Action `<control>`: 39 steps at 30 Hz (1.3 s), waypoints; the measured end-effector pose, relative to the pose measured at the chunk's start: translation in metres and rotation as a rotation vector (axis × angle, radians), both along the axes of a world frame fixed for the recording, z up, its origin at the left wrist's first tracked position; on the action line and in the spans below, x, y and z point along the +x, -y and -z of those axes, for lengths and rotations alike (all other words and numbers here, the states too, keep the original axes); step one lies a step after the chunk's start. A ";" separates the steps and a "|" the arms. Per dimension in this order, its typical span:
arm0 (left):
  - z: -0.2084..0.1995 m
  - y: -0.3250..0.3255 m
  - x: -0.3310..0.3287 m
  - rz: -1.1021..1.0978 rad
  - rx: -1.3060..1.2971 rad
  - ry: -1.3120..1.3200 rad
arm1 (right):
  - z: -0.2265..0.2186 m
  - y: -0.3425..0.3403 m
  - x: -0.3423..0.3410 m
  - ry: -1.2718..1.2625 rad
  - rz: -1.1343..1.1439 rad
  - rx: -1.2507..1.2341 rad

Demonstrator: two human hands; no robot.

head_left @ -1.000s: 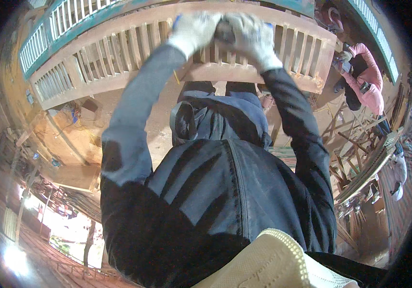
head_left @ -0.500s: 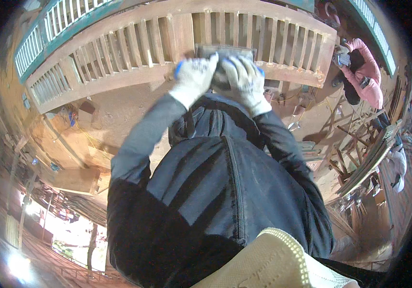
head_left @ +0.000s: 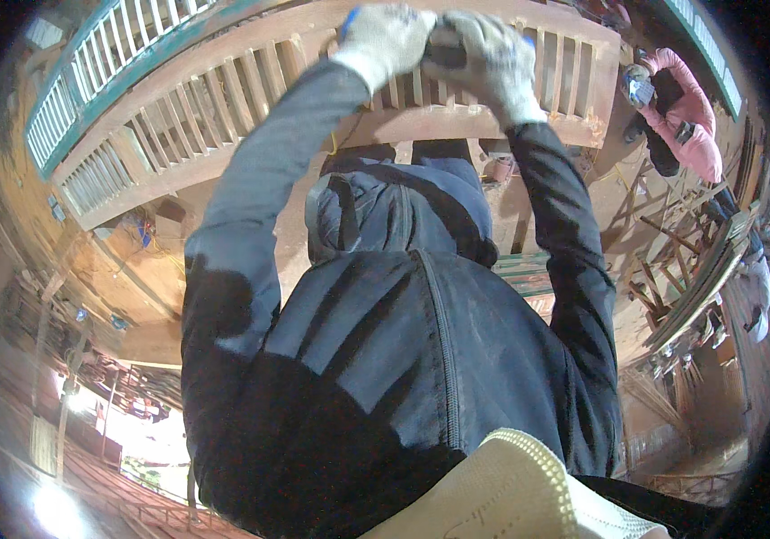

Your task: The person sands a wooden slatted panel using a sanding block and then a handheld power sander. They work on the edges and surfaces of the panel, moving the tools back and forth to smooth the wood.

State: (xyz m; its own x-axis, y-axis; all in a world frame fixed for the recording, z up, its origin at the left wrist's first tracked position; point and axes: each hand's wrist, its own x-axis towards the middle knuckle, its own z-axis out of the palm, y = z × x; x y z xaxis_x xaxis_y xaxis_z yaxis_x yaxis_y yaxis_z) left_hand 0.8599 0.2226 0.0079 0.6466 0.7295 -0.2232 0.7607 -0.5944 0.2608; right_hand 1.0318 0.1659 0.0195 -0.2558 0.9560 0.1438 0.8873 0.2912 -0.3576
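Note:
A long bare-wood slatted panel point(head_left: 403, 126) stretches across the far side in front of me. Over its far part, both my gloved hands are closed on a dark tool point(head_left: 444, 49), which showed a flat rectangular base a moment earlier. My left hand point(head_left: 389, 40), in a white glove with blue at the edge, grips the tool's left side. On its right side, my right hand point(head_left: 492, 61) has its fingers bent over the body. The gloves hide most of the tool, so its exact kind cannot be told.
Behind the panel on the left stands a teal-framed panel with white slats point(head_left: 61, 148). A person in a pink top point(head_left: 695, 135) crouches at the right, hands on a bluish-white item. Stacked timber point(head_left: 704, 283) lies lower right. A small reddish bucket point(head_left: 497, 169) is beyond my body.
Both my hands have pushed away from me with the tool, from the panel's near rail toward its far rail, and my arms have straightened.

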 end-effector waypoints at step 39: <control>-0.003 0.158 0.173 -0.069 -0.346 0.106 | -0.027 0.138 0.193 -0.077 -0.199 -0.299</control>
